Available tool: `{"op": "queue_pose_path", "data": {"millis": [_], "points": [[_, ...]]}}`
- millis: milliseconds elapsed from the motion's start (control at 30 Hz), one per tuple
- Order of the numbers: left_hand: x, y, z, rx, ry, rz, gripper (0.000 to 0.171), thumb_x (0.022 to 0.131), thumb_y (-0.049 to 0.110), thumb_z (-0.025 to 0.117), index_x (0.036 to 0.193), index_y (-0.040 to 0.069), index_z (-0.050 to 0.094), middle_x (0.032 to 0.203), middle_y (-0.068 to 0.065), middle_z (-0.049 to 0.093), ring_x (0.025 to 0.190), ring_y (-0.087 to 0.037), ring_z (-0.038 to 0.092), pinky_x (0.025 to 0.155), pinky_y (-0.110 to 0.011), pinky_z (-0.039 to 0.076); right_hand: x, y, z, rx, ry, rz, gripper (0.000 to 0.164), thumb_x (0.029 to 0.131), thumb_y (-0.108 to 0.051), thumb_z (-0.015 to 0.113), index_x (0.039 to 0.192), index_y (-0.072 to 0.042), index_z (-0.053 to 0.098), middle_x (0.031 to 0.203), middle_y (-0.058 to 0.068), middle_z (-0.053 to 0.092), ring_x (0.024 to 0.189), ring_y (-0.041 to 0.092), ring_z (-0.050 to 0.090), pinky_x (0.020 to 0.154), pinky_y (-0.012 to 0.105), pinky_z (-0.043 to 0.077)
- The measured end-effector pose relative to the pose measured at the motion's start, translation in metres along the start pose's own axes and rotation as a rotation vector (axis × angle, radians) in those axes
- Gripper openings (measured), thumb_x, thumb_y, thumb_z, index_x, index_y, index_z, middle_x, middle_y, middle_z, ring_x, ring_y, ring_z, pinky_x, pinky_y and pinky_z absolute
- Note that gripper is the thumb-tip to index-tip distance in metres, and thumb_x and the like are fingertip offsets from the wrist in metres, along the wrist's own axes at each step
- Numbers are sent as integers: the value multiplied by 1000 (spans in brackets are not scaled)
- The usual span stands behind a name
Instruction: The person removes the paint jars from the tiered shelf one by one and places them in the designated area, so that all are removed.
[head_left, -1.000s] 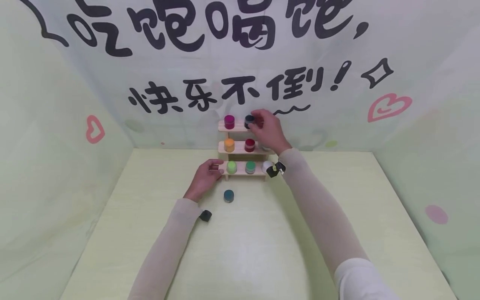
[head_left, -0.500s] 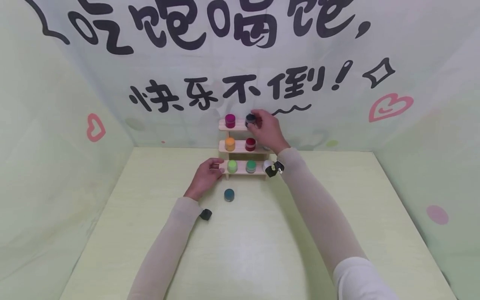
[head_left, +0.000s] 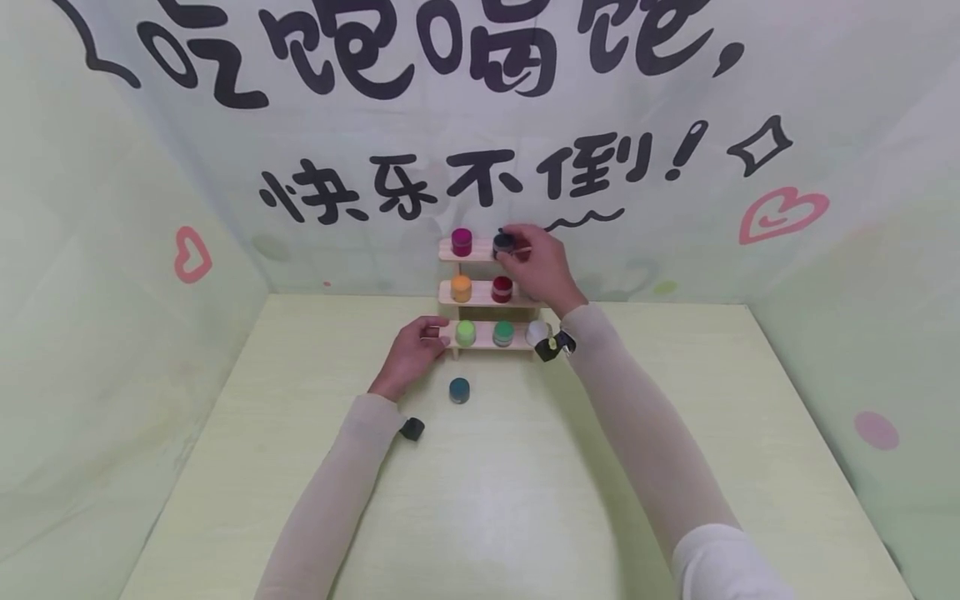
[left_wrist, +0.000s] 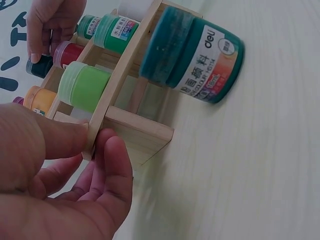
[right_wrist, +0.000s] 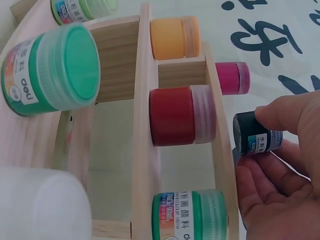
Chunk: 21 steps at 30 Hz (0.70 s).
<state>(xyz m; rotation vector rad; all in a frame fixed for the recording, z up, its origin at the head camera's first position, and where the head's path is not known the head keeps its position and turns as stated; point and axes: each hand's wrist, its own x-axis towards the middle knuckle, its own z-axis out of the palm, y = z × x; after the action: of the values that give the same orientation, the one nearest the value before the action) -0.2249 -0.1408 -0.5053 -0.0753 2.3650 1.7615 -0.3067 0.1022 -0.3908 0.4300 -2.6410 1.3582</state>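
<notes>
A wooden three-tier rack (head_left: 480, 342) stands at the back of the table with small paint jars on its shelves. My right hand (head_left: 542, 260) pinches a dark, nearly black paint jar (right_wrist: 257, 132) at the top shelf, right of a magenta jar (head_left: 461, 242). Whether that jar's base rests on the shelf I cannot tell. At the bottom shelf's left end, my left hand (left_wrist: 75, 170) pinches the board between thumb and fingers, beside a light green jar (left_wrist: 84, 86). A teal jar (head_left: 459, 390) stands on the table in front of the rack.
The middle shelf bears an orange jar (head_left: 461, 289), a dark red jar (head_left: 502, 289) and a green jar (right_wrist: 189, 215), mostly hidden by my right hand in the head view. Another green jar (head_left: 503, 334) and a white jar (head_left: 536, 332) share the bottom shelf. A printed cloth wall (head_left: 360, 250) rises behind.
My right hand has shifted slightly at the top shelf, its fingers still on the dark jar. The left hand keeps its grip on the rack.
</notes>
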Motion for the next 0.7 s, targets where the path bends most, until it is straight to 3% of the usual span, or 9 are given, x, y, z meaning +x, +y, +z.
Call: {"op": "queue_pose_path", "data": {"millis": [300,700], "points": [[1,-2,0,46,4,17,37,98,14,63,134,16,60,119,-8,62,99,-22,69,86,-33,58,-14,-2,-4,32,8,-4,48,91,-16,74,137,-10,60,122,6,67,111,17,64,98,31,55],[1,0,-1,42,14,4,37,97,18,66,134,17,61,130,-7,59,114,-23,62,97,-37,56,-40,-9,-9,58,5,-61,48,91,-15,74,137,-11,60,121,5,66,108,17,64,98,37,56]]}}
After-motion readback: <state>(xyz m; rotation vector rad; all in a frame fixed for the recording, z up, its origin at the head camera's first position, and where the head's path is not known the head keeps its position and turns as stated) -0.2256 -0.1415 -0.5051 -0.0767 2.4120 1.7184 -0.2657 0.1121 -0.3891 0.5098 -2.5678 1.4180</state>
